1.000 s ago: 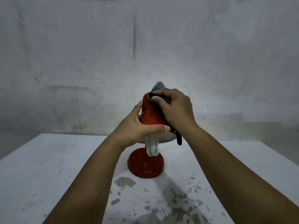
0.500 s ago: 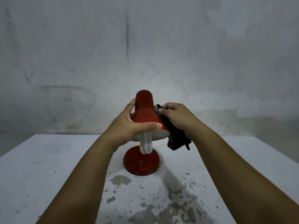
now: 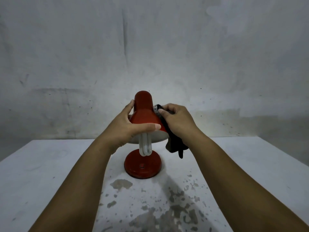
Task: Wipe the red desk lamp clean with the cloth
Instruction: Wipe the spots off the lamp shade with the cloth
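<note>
The red desk lamp stands in the middle of the white table on a round red base, with a white spiral bulb hanging from its shade. My left hand grips the shade from the left, thumb across the front rim. My right hand presses a dark cloth against the shade's right side; the cloth's loose end dangles below the rim.
A stained grey wall rises right behind the table. Flaked patches of worn paint mark the table's near part in front of the lamp.
My right hand slid the cloth from the top of the shade down its right side. The top of the lamp is now uncovered. My left hand kept its hold.
</note>
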